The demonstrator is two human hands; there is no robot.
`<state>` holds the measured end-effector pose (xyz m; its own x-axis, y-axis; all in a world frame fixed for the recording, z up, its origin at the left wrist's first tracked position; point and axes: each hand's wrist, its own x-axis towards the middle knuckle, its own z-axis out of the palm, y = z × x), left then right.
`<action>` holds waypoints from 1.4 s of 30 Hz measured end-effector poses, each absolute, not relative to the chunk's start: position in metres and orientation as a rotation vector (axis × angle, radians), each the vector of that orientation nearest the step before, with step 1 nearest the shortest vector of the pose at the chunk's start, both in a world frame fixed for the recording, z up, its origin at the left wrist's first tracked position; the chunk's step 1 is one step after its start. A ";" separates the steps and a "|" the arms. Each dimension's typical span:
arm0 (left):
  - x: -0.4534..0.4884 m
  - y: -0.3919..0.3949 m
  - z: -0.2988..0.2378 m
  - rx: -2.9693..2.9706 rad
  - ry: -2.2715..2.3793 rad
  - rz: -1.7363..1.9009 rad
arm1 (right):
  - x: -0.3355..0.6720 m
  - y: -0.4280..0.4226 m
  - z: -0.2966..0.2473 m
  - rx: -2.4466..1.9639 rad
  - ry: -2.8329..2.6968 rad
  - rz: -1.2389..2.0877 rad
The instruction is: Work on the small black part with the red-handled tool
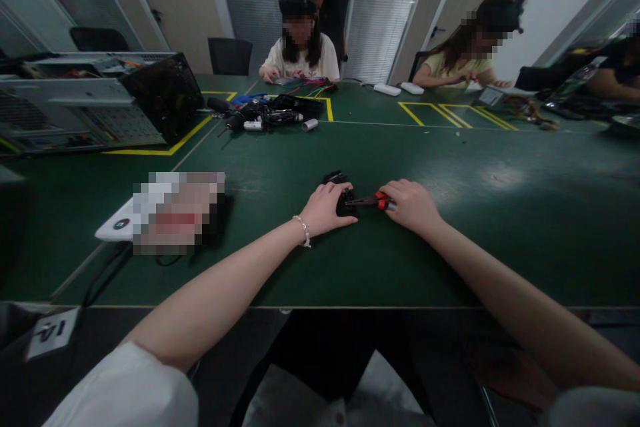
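Nearest, my sleeve (125, 387); my left hand (324, 209) holds a black part (335, 177), thumb spread; pliers (369, 201) in my closed right hand (413, 207) may slip if the part tilts.

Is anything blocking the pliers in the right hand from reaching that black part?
Nothing visible does. The pliers in the right hand have their tips at the black part; the left hand holds it, thumb and fingers either side of them.

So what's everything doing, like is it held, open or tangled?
Left hand: holding the black part
Black part: held
Right hand: gripping the pliers
Pliers: held, tips at the black part
Bracelet: worn
Computer case: open, insides showing
Cables: tangled
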<state>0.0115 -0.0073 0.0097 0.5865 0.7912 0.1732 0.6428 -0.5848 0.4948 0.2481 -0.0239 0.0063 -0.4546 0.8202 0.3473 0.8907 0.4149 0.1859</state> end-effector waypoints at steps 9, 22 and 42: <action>0.011 -0.006 0.009 2.453 1.156 0.524 | 0.249 -0.024 0.004 -1.513 -2.443 -0.493; 0.012 -0.007 0.011 2.442 1.152 0.512 | 0.248 -0.024 0.006 -1.534 -2.451 -0.454; 0.011 -0.008 0.012 2.436 1.157 0.513 | 0.249 -0.024 0.005 -1.505 -2.446 -0.504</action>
<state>0.0114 -0.0082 0.0118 0.5915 0.7910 0.1563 0.6468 -0.5812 0.4939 0.2492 -0.0238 0.0052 -0.4485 0.8165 0.3636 0.8937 0.4147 0.1711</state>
